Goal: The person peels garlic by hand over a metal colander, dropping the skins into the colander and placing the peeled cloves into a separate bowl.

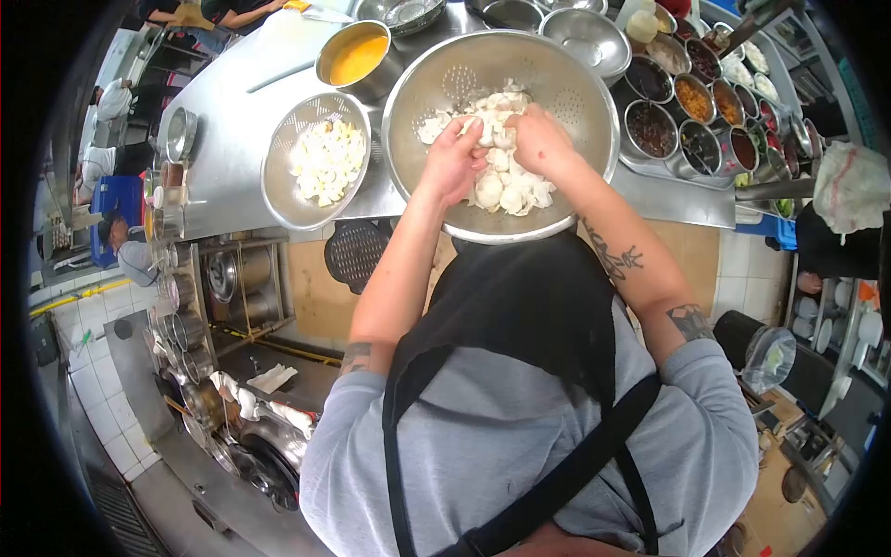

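Observation:
A large steel colander (594,139) stands at the counter's edge in front of my apron, holding a heap of white garlic (510,193) with papery pieces among it. Both of my hands are over the heap, close together. My left hand (453,160) is closed, thumb and fingers pinching a piece of garlic. My right hand (542,142) is curled against the same pale garlic from the other side; its fingertips are partly hidden. To the left, a smaller colander (276,176) contains pale yellowish cloves (329,160).
Behind the smaller colander is a metal pot (327,67) of orange liquid. Metal bowls (585,42) line the back. Several ingredient containers (652,128) crowd the right. A knife-like long tool (278,78) lies at left. Other people (135,251) are at far left.

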Tool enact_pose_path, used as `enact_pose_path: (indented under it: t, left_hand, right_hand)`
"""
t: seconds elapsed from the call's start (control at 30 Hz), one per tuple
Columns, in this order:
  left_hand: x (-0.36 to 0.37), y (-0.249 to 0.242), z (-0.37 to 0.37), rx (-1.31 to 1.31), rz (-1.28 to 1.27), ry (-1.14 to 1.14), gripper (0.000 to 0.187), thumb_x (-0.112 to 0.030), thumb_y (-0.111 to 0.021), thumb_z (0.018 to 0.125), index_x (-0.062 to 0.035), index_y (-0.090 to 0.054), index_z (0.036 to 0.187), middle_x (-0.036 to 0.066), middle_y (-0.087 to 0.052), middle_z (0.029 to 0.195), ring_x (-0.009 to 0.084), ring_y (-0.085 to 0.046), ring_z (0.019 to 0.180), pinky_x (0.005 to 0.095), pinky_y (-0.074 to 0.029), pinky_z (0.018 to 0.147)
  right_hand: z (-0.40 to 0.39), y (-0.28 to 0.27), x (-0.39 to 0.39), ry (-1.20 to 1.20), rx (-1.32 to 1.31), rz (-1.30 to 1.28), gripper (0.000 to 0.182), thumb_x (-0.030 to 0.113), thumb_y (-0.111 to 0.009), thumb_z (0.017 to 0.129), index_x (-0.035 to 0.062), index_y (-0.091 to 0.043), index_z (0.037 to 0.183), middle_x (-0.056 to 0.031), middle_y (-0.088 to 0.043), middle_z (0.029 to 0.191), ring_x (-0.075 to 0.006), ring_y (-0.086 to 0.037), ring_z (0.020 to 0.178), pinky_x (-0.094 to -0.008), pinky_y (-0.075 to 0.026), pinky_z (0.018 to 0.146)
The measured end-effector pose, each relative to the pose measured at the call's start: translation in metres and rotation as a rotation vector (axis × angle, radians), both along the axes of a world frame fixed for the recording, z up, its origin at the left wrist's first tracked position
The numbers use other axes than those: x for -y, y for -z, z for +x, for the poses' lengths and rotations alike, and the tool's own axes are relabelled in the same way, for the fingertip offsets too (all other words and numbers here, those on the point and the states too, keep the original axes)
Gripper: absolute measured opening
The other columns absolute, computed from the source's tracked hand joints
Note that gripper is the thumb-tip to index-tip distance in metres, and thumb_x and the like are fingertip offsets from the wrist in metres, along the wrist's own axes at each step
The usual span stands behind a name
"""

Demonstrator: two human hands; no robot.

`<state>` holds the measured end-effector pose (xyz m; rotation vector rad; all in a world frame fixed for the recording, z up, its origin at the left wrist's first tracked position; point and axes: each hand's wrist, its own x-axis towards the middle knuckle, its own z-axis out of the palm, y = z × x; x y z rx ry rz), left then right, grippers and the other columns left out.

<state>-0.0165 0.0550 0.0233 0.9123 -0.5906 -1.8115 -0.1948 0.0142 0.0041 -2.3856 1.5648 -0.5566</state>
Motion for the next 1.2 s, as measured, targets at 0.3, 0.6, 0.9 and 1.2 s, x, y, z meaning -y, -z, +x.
enact_pose_path:
  t: [0.3,0.6,0.9,1.2]
  left_hand:
    - [-0.004,-0.007,0.003,-0.003,-0.004,0.007,0.029,-0.030,-0.045,0.105,-0.0084,-0.051,0.123,0.001,-0.061,0.096,0.0106,-0.054,0.078,0.0257,-0.042,0.066]
    - [0.002,0.014,-0.017,-0.160,0.086,-0.030,0.040,-0.043,-0.034,0.105,-0.0102,-0.054,0.114,0.003,-0.061,0.087,0.0099,-0.050,0.066,0.0254,-0.040,0.059]
    - [0.014,-0.001,0.000,0.032,-0.023,-0.046,0.023,-0.031,-0.052,0.102,-0.0096,-0.057,0.108,0.000,-0.060,0.090,0.0077,-0.047,0.067,0.0205,-0.036,0.057]
    - [0.008,-0.004,0.002,0.086,-0.061,-0.076,0.030,-0.029,-0.048,0.104,-0.0047,-0.056,0.120,0.001,-0.059,0.097,0.0097,-0.050,0.076,0.0229,-0.041,0.062]
  right_hand:
    - [0.012,-0.040,0.000,-0.033,0.648,0.512,0.042,0.029,-0.062,0.092,0.0059,-0.059,0.127,-0.0179,-0.067,0.079,-0.0337,-0.067,0.075,-0.0404,-0.052,0.068]
    - [0.033,-0.026,-0.012,-0.128,0.577,-0.019,0.018,0.024,-0.056,0.094,0.0068,-0.051,0.092,-0.0197,-0.065,0.073,-0.0419,-0.065,0.071,-0.0478,-0.051,0.059]
    - [0.013,-0.007,0.008,0.014,0.292,0.093,0.014,0.015,-0.056,0.090,0.0024,-0.062,0.092,-0.0202,-0.067,0.079,-0.0432,-0.064,0.077,-0.0492,-0.052,0.070]
    - [0.006,-0.055,0.004,-0.019,0.622,0.380,0.022,0.022,-0.063,0.091,0.0010,-0.070,0.096,-0.0137,-0.069,0.080,-0.0233,-0.066,0.073,-0.0351,-0.053,0.068]
